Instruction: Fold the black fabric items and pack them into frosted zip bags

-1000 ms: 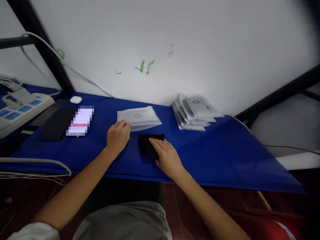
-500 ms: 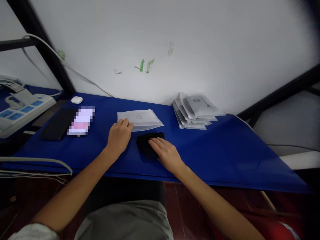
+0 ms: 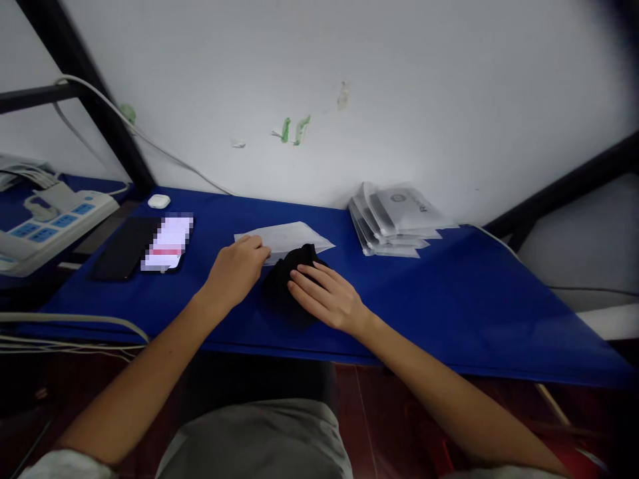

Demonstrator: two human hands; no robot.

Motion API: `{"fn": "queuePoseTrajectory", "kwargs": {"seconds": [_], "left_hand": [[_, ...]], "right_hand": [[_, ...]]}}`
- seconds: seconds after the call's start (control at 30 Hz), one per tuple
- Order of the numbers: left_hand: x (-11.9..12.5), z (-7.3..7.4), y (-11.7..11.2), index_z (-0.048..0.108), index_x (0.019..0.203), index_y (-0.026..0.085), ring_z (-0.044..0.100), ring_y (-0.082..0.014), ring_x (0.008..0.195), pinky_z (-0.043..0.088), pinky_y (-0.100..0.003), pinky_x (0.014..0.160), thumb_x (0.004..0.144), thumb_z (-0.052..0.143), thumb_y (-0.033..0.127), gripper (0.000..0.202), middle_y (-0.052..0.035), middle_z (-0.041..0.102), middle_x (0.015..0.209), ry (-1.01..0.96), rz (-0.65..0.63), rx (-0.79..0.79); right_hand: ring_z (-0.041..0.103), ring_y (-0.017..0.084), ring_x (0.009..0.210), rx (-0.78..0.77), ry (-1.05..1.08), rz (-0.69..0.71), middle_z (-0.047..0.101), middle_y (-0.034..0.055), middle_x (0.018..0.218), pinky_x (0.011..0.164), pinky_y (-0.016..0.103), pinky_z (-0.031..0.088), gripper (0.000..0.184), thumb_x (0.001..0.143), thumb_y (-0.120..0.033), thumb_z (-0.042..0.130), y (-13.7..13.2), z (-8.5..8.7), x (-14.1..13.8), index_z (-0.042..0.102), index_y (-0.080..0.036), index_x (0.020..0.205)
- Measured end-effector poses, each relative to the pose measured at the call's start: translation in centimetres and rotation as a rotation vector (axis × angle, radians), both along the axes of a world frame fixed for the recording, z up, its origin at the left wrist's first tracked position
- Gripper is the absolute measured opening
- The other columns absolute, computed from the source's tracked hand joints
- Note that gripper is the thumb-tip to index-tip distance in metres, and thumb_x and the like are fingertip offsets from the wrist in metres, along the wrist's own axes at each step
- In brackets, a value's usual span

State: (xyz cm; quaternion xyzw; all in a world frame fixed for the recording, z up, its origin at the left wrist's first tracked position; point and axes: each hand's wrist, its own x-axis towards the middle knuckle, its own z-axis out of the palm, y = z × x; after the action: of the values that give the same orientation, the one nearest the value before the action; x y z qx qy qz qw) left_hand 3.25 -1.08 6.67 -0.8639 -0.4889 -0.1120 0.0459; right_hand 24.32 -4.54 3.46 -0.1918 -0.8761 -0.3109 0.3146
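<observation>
Two bare hands at work on a blue tabletop (image 3: 439, 306), one to each item. Key relation: a white translucent pouch (image 3: 292, 234) lies flat beyond the black cloth-like item (image 3: 280, 283), long axis running roughly left to right, near edge toward the person. The black item sits just on the near side of that edge; its raised upper part overlaps the pouch in this view. Whether the two touch: cannot tell.

Left hand (image 3: 237, 269) is the nearer to the pouch, at its near left corner. Fingers curled in, tips closed on the edge by a pinch, as far as can be judged; thumb partly hidden. Back of hand up, forearm slanting in from lower left.

Right hand (image 3: 334, 299) lies over the right side of the black item. Fingers extended, slightly spread, pointing left and a little away from the body; they appear to grasp the item, thumb out of sight. Forearm enters from lower right, palm down.

Surroundings: fanned stack of similar pouches (image 3: 404, 213) at back right, well apart from both hands; phone with blurred lit screen (image 3: 170, 243) to the left
</observation>
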Motion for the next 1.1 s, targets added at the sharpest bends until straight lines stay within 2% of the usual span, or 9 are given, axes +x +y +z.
{"fn": "queuePoseTrajectory", "kwargs": {"seconds": [0.3,0.57,0.83,1.0,1.1], "left_hand": [[0.3,-0.8,0.8,0.070,0.090,0.014,0.062,-0.0188,0.085,0.047,-0.027,0.068,0.093,0.044,0.015,0.025,-0.0072,0.066,0.087,-0.098,-0.053,0.023],[0.8,-0.9,1.2,0.068,0.088,0.012,0.063,-0.0176,0.081,0.048,-0.028,0.070,0.093,0.045,0.016,0.024,-0.0071,0.065,0.088,-0.127,-0.038,-0.003],[0.4,-1.2,0.9,0.067,0.091,0.013,0.062,-0.0183,0.086,0.047,-0.028,0.071,0.093,0.044,0.014,0.023,-0.0067,0.065,0.090,-0.096,-0.055,-0.011],[-0.2,-1.2,1.1,0.066,0.089,0.013,0.060,-0.0192,0.086,0.046,-0.028,0.067,0.094,0.040,0.011,0.026,-0.0083,0.063,0.088,-0.028,-0.002,0.045],[-0.6,-1.1,1.2,0.066,0.092,0.013,0.060,-0.0192,0.085,0.046,-0.028,0.066,0.093,0.038,0.010,0.028,-0.0084,0.062,0.089,-0.016,0.014,0.016]], "right_hand": [[0.065,0.019,0.104,-0.107,-0.208,-0.049,0.071,0.0082,0.109,0.092,0.037,0.054,0.025,0.093,-0.007,0.046,1.6,-1.4,-0.1,0.064,-0.012,0.109],[0.062,0.019,0.110,-0.281,-0.274,-0.069,0.069,0.0103,0.114,0.096,0.041,0.051,0.031,0.095,-0.006,0.040,2.7,-2.3,-0.2,0.061,-0.013,0.117],[0.060,0.024,0.114,-0.382,-0.073,-0.204,0.066,0.0159,0.119,0.092,0.041,0.054,0.034,0.095,-0.009,0.038,4.0,-3.1,-0.7,0.059,-0.011,0.123],[0.055,0.024,0.122,-0.362,0.068,-0.244,0.063,0.0136,0.125,0.100,0.042,0.050,0.042,0.093,-0.005,0.035,4.1,-3.2,-0.5,0.056,-0.013,0.128],[0.053,0.024,0.124,-0.393,0.078,-0.232,0.062,0.0134,0.127,0.101,0.043,0.049,0.046,0.089,-0.004,0.035,4.0,-3.0,0.0,0.054,-0.014,0.130]]}}
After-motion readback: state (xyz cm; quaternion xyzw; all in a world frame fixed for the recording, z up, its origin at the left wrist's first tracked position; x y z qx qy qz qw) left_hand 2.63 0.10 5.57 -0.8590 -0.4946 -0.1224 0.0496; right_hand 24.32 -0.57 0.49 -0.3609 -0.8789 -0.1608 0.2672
